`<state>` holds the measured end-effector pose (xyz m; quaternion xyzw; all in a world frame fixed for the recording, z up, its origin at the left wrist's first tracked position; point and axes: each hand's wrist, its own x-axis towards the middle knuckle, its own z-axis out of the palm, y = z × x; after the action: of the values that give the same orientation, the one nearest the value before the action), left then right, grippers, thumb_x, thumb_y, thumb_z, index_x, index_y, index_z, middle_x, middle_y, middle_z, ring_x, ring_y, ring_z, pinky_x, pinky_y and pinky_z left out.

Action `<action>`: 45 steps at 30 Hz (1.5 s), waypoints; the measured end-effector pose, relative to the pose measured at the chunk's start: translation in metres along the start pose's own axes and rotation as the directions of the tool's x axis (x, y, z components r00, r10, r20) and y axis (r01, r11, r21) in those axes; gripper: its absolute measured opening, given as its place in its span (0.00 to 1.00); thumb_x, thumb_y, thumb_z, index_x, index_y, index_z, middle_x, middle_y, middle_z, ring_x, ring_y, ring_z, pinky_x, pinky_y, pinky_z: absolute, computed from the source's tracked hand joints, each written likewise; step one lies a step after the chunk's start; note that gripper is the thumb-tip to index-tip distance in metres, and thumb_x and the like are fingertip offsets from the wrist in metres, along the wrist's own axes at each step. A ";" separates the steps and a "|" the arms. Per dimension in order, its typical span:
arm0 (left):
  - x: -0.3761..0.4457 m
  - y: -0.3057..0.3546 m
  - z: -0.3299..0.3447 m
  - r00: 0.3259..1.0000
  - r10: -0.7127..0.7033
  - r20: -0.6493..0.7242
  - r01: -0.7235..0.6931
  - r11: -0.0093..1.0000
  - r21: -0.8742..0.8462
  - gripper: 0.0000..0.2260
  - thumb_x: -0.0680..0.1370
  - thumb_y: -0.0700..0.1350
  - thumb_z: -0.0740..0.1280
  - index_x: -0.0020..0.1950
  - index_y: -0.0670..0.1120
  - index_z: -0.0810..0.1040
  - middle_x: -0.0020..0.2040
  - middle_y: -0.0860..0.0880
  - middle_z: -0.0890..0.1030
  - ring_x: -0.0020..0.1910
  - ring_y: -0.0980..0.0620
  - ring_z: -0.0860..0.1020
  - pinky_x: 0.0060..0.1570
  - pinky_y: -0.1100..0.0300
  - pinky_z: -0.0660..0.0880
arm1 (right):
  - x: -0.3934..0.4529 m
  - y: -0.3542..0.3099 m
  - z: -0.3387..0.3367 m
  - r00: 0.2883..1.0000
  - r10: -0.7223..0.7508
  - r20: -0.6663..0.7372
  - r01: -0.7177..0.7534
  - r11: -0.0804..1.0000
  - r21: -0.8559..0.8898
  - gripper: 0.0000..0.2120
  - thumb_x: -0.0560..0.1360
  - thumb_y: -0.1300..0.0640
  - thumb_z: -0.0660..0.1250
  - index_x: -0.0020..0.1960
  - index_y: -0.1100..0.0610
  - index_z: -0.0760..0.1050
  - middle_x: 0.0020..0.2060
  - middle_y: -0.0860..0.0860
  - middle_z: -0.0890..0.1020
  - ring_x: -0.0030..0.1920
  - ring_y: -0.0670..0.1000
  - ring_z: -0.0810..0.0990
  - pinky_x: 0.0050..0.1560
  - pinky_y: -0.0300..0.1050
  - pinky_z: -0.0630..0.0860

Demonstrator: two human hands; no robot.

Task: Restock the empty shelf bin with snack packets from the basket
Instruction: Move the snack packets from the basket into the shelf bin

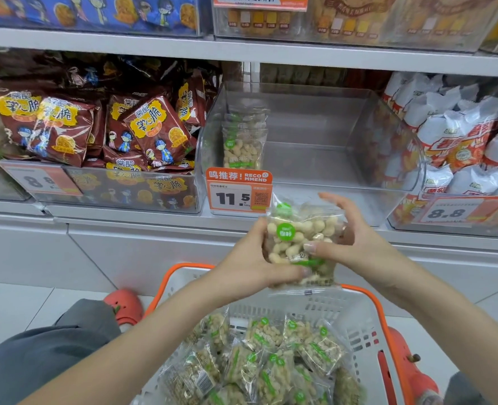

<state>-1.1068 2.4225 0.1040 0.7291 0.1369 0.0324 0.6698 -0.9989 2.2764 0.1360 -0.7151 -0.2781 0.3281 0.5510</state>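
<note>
A clear peanut packet (299, 229) with green labels is held between both hands, just below the front of the clear shelf bin (344, 159). My left hand (250, 267) grips its left and lower side. My right hand (356, 238) pinches its right side, thumb across the front. A few of the same packets (243, 141) stand upright at the bin's left end; the remainder of the bin is bare. Below my arms, a white basket with an orange rim (367, 305) holds several more peanut packets (271, 361).
Brown snack bags (142, 127) fill the bin to the left, white and red bags (458, 133) the bin to the right. An orange price tag (239, 190) reading 11.5 hangs at the bin's front left. Orange shoes (123, 305) and grey trousers flank the basket.
</note>
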 end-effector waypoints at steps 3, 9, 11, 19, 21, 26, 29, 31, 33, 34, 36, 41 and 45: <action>0.001 -0.001 0.000 0.998 0.060 0.004 -0.060 0.997 -0.041 0.27 0.66 0.31 0.75 0.57 0.50 0.67 0.45 0.60 0.83 0.45 0.62 0.81 0.46 0.65 0.77 | 0.000 0.008 0.017 0.999 -0.041 -0.011 0.042 0.990 0.138 0.47 0.57 0.61 0.77 0.68 0.41 0.58 0.48 0.45 0.84 0.47 0.45 0.84 0.42 0.36 0.78; -0.002 -0.003 0.013 0.992 0.123 0.012 -0.119 0.978 -0.173 0.39 0.57 0.37 0.79 0.60 0.52 0.61 0.58 0.53 0.77 0.58 0.58 0.79 0.53 0.61 0.76 | -0.003 0.006 0.026 0.977 -0.167 -0.133 0.194 0.955 0.223 0.34 0.53 0.55 0.84 0.54 0.49 0.71 0.40 0.44 0.85 0.41 0.42 0.84 0.38 0.34 0.78; -0.005 -0.001 0.013 0.988 0.153 0.020 -0.147 0.973 -0.176 0.40 0.57 0.31 0.78 0.60 0.53 0.60 0.58 0.55 0.76 0.57 0.59 0.79 0.52 0.62 0.77 | -0.003 0.006 0.024 0.975 -0.172 -0.137 0.202 0.948 0.246 0.37 0.47 0.42 0.83 0.52 0.51 0.73 0.40 0.46 0.86 0.42 0.44 0.84 0.38 0.35 0.78; -0.006 0.000 0.003 0.991 0.130 -0.026 -0.132 0.986 -0.099 0.32 0.65 0.31 0.77 0.61 0.45 0.63 0.58 0.48 0.79 0.56 0.52 0.81 0.54 0.53 0.79 | 0.002 0.011 0.021 0.998 -0.064 0.007 0.056 0.916 0.398 0.43 0.47 0.45 0.84 0.57 0.59 0.75 0.46 0.54 0.86 0.47 0.53 0.85 0.41 0.43 0.81; -0.004 0.003 -0.003 0.992 0.128 -0.004 -0.128 0.991 -0.036 0.33 0.65 0.36 0.78 0.62 0.47 0.62 0.60 0.49 0.79 0.57 0.51 0.80 0.57 0.48 0.77 | 0.005 0.005 0.020 0.997 -0.082 -0.002 0.078 0.936 0.343 0.37 0.53 0.54 0.82 0.59 0.61 0.74 0.43 0.53 0.86 0.43 0.51 0.85 0.39 0.41 0.80; -0.001 0.031 -0.017 0.972 0.198 -0.125 -0.121 0.880 0.459 0.39 0.58 0.68 0.73 0.62 0.59 0.60 0.61 0.62 0.74 0.59 0.61 0.75 0.59 0.56 0.74 | 0.025 -0.031 0.016 0.967 -0.196 -0.161 0.228 0.950 0.215 0.25 0.59 0.59 0.76 0.54 0.64 0.76 0.39 0.54 0.85 0.38 0.50 0.84 0.35 0.42 0.80; 0.007 0.046 -0.046 0.948 0.131 -0.291 -0.040 0.954 0.298 0.35 0.61 0.67 0.72 0.61 0.53 0.65 0.53 0.60 0.77 0.53 0.62 0.77 0.51 0.65 0.74 | 0.061 -0.068 0.007 0.946 -0.233 -0.225 0.274 0.947 0.168 0.13 0.65 0.59 0.77 0.47 0.60 0.78 0.38 0.54 0.84 0.36 0.50 0.84 0.37 0.43 0.81; 0.010 0.047 -0.065 0.933 0.068 -0.354 0.061 0.938 0.342 0.27 0.66 0.62 0.72 0.58 0.50 0.70 0.49 0.56 0.77 0.51 0.57 0.77 0.46 0.62 0.74 | 0.094 -0.087 0.003 0.943 -0.211 -0.256 0.243 0.965 0.099 0.14 0.67 0.56 0.76 0.50 0.58 0.78 0.42 0.54 0.85 0.41 0.51 0.85 0.44 0.47 0.81; 0.010 0.040 -0.077 0.930 0.027 -0.367 0.173 0.849 0.499 0.20 0.70 0.56 0.73 0.55 0.49 0.71 0.49 0.55 0.75 0.51 0.55 0.75 0.46 0.63 0.72 | 0.125 -0.094 0.009 0.945 -0.171 -0.279 0.193 0.980 0.052 0.32 0.58 0.47 0.80 0.57 0.59 0.77 0.47 0.54 0.85 0.46 0.52 0.85 0.47 0.48 0.81; 0.011 0.036 -0.080 0.936 0.019 -0.353 0.196 0.803 0.563 0.20 0.70 0.54 0.73 0.56 0.49 0.70 0.52 0.53 0.75 0.53 0.53 0.75 0.49 0.60 0.73 | 0.139 -0.092 0.013 0.949 -0.140 -0.284 0.160 0.986 0.048 0.39 0.53 0.44 0.80 0.59 0.59 0.74 0.49 0.54 0.84 0.47 0.52 0.85 0.47 0.48 0.81; 0.013 0.031 -0.082 0.949 0.015 -0.314 0.197 0.750 0.632 0.20 0.71 0.54 0.73 0.58 0.49 0.71 0.57 0.49 0.74 0.57 0.49 0.74 0.57 0.54 0.73 | 0.163 -0.087 0.024 0.962 -0.077 -0.261 0.085 0.996 0.018 0.43 0.50 0.42 0.80 0.61 0.57 0.72 0.52 0.53 0.83 0.48 0.52 0.84 0.49 0.50 0.81; 0.016 0.030 -0.082 0.957 0.051 -0.287 0.158 0.735 0.659 0.18 0.73 0.51 0.71 0.59 0.49 0.73 0.59 0.50 0.73 0.57 0.51 0.74 0.57 0.58 0.72 | 0.194 -0.059 0.055 0.983 0.129 -0.129 -0.148 0.978 -0.146 0.27 0.65 0.53 0.79 0.59 0.58 0.72 0.51 0.51 0.81 0.46 0.49 0.81 0.43 0.39 0.79; 0.019 0.031 -0.080 0.952 0.097 -0.290 0.138 0.708 0.692 0.16 0.73 0.51 0.70 0.58 0.48 0.74 0.56 0.50 0.74 0.56 0.51 0.74 0.56 0.54 0.74 | 0.207 -0.054 0.060 0.966 0.220 -0.137 -0.251 0.926 -0.281 0.30 0.73 0.47 0.71 0.66 0.61 0.64 0.56 0.60 0.75 0.53 0.60 0.76 0.62 0.48 0.72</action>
<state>-1.1022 2.5021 0.1404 0.9136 0.2486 0.0822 0.3111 -0.9169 2.4831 0.1441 -0.8337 -0.2074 0.3091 0.4079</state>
